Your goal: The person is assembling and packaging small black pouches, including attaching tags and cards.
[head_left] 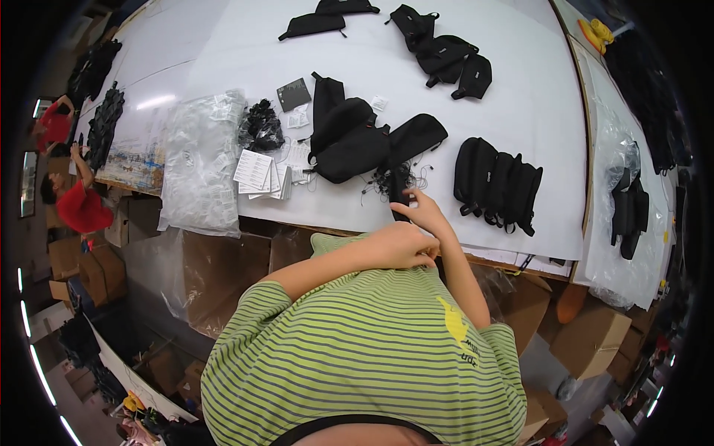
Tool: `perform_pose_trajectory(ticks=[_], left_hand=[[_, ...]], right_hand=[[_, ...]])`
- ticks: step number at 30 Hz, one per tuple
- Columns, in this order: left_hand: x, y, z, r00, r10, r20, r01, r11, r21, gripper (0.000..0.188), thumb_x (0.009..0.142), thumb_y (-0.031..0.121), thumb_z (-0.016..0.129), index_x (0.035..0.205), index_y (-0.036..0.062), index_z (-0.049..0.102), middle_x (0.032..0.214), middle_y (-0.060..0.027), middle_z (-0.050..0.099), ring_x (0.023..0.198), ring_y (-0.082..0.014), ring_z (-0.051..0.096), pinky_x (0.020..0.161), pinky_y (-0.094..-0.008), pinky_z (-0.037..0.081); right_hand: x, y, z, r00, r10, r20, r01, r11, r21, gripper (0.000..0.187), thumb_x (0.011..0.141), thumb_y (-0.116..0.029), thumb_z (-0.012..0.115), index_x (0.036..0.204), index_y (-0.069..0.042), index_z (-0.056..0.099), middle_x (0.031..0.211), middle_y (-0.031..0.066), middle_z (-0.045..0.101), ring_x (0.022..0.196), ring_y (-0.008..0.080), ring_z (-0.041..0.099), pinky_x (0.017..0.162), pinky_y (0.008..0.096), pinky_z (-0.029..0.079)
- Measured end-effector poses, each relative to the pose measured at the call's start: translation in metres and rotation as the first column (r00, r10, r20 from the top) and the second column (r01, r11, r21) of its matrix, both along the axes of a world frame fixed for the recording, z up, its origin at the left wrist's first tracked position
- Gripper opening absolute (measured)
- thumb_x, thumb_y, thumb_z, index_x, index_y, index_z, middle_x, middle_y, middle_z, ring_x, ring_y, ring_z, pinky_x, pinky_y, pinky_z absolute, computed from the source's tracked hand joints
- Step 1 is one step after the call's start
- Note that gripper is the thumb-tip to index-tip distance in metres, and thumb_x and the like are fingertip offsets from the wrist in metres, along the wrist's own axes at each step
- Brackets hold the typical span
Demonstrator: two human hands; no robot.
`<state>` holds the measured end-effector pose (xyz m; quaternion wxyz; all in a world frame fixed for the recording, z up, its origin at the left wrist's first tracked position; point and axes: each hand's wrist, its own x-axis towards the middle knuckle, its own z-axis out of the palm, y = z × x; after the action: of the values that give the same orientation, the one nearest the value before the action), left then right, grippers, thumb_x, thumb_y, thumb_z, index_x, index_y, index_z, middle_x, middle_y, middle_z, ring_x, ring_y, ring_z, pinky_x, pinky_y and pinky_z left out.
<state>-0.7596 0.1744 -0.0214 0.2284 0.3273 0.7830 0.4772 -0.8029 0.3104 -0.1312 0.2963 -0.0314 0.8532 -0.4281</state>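
Observation:
My right hand [425, 212] pinches the near end of a narrow black pouch [399, 195] at the table's front edge. Close below it, my left hand [413, 247] is closed in front of my shirt, with its fingers curled; anything in them is hidden. A tangle of thin black cords [381, 181] lies around the pouch's far end. Just beyond are several loosely piled black zip pouches [348, 149], one of them [420, 136] pointing to the right. A row of black pouches [497, 181] stands side by side right of my hands.
Left of the pile lie white printed cards [256, 172], a bunch of black cords [264, 125], a dark square card [294, 94] and a big clear plastic bag [199, 160]. More black pouches [446, 58] sit farther back. Cardboard boxes [591, 342] stand below the table; people in red work at left.

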Motion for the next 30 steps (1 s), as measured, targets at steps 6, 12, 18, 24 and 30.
perform_pose_trajectory(ticks=[6,12,18,24,30], left_hand=[[-0.009,-0.014,-0.009,0.928,0.352,-0.124,-0.333,0.931,0.152,0.032,0.081,0.007,0.059,0.112,0.0105,0.052,0.122,-0.0106,0.045,0.113,-0.0302,0.043,0.093,-0.0382,0.037],[-0.013,-0.038,-0.017,0.818,0.204,-0.538,-0.258,0.966,-0.026,0.038,0.071,0.011,0.068,0.108,0.0118,0.058,0.107,-0.0046,0.054,0.106,-0.0248,0.047,0.093,-0.0398,0.034],[-0.012,-0.050,-0.007,0.857,0.017,-0.514,-0.098,0.987,-0.131,0.023,0.069,0.012,0.070,0.090,0.0074,0.061,0.092,-0.0033,0.055,0.094,-0.0228,0.050,0.083,-0.0338,0.041],[-0.008,-0.059,-0.004,0.840,0.032,-0.542,-0.051,0.998,-0.021,0.022,0.069,0.010,0.068,0.089,0.0056,0.060,0.085,-0.0036,0.054,0.085,-0.0211,0.052,0.075,-0.0324,0.044],[-0.002,-0.069,-0.004,0.834,-0.031,-0.551,-0.002,0.998,-0.059,0.021,0.070,0.011,0.068,0.089,0.0055,0.060,0.085,-0.0033,0.057,0.083,-0.0196,0.054,0.073,-0.0312,0.043]], right_hand=[[0.017,0.034,0.037,0.980,-0.174,-0.099,0.151,0.967,-0.203,0.022,0.082,-0.016,0.063,0.090,0.004,0.064,0.075,0.0130,0.066,0.070,0.0170,0.064,0.064,0.0287,0.049],[0.028,0.042,0.110,0.981,-0.164,-0.101,0.132,0.954,-0.271,0.017,0.083,-0.012,0.061,0.092,0.003,0.063,0.074,0.0104,0.066,0.066,0.0125,0.062,0.059,0.0244,0.047],[0.039,0.035,0.131,0.984,-0.134,-0.120,0.102,0.966,-0.236,0.016,0.082,-0.012,0.061,0.093,0.000,0.064,0.072,0.0111,0.065,0.057,0.0141,0.057,0.057,0.0258,0.047],[0.044,0.023,0.139,0.987,-0.063,-0.149,0.032,0.979,-0.201,0.016,0.082,-0.012,0.061,0.093,0.000,0.064,0.070,0.0109,0.064,0.055,0.0150,0.056,0.056,0.0254,0.046],[0.049,0.012,0.138,0.986,-0.085,-0.144,0.046,0.966,-0.254,0.016,0.082,-0.011,0.062,0.092,0.001,0.064,0.068,0.0079,0.063,0.055,0.0107,0.054,0.055,0.0241,0.045]])
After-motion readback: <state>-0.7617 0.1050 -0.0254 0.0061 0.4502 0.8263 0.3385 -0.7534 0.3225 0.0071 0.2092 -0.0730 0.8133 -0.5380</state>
